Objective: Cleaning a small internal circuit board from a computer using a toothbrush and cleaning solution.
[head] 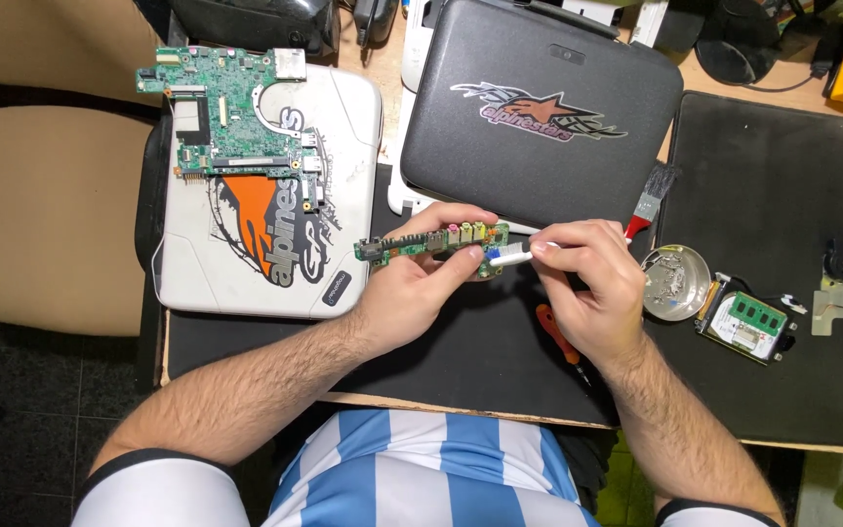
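Two hands busy over the black mat (500,342): my left hand (412,288) grips a narrow green board (431,241), my right hand (587,283) pinches a small white tool (511,256) touching the board's end.

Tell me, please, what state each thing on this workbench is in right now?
Small circuit board: lifted off the mat, pinched in the left hand.
White tool: gripped by the right hand, tip against the board's end.
Large green motherboard: bare, lying on the white lid.
Dark laptop case: closed.
Metal dish: upright, small parts inside.
Brush: lying flat, unused.
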